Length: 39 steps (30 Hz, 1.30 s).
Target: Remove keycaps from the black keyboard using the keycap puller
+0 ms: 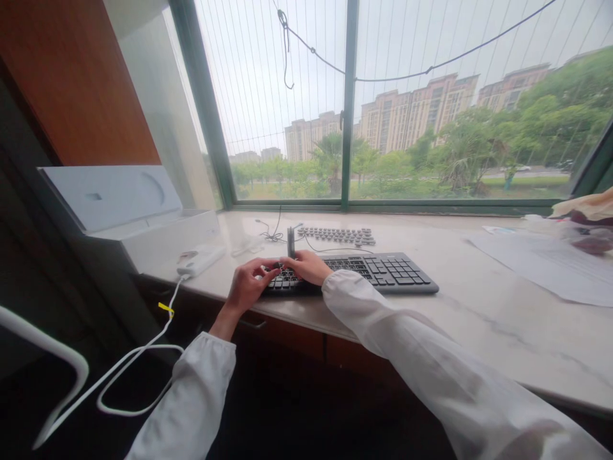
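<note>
A black keyboard [407, 273] lies along the near edge of the white counter, with many keycaps off in its left and middle parts. Over its left end, my left hand [249, 280] is closed, thumb and fingers brought together just above the keys; anything between them is too small to tell. Close beside it, my right hand [310, 266] is closed around a slim dark upright tool [290, 240], whose top sticks up above the fingers. Its lower end is hidden by my hand. Behind the keyboard, loose keycaps [338, 235] lie in rows.
An open white box [158, 239] stands at the left, with a white power strip [198, 260] in front and its cord [165, 329] hanging down. A thin dark cable [272, 236] lies behind my hands. Papers [531, 259] and a plastic bag [575, 230] are at the right, below the window.
</note>
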{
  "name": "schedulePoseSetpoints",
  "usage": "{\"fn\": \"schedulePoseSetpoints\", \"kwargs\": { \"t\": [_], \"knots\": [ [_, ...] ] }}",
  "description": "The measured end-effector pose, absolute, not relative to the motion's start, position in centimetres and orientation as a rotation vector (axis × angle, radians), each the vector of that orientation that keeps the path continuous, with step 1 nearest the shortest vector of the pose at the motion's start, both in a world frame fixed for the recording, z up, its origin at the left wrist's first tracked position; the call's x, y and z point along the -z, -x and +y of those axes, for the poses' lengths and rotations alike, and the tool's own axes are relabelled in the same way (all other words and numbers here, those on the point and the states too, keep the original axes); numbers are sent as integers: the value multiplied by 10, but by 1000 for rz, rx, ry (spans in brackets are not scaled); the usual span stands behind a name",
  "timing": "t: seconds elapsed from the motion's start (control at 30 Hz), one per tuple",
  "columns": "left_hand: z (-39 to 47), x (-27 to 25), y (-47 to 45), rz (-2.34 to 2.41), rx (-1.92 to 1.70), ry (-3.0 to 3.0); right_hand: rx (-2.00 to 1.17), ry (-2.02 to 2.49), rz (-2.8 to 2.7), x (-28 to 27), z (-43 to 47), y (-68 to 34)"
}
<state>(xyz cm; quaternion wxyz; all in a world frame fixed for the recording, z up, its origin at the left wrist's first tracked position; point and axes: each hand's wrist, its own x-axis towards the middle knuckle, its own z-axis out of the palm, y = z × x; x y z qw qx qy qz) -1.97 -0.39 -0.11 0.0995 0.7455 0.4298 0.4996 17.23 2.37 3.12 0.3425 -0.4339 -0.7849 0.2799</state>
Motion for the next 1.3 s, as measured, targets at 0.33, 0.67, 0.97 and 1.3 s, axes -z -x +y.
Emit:
{"fn": "schedulePoseSetpoints", "kwargs": {
  "t": [0.33, 0.67, 0.97, 1.3],
  "knots": [
    [-5, -1, 14, 1503, -1402, -2258, -177, 1468, -1806, -35, 35, -196],
    [6, -20, 10, 1717, -1420, -2117, 11, 1555, -2044, -27, 33, -188],
    [97, -76, -23, 1873, -935, -2516, -94, 1657, -1504, -40, 58, -229],
    [180, -67, -102, 1808, -221, -2768, -219, 1692, -1226, -40, 70, -250]
  ]
}}
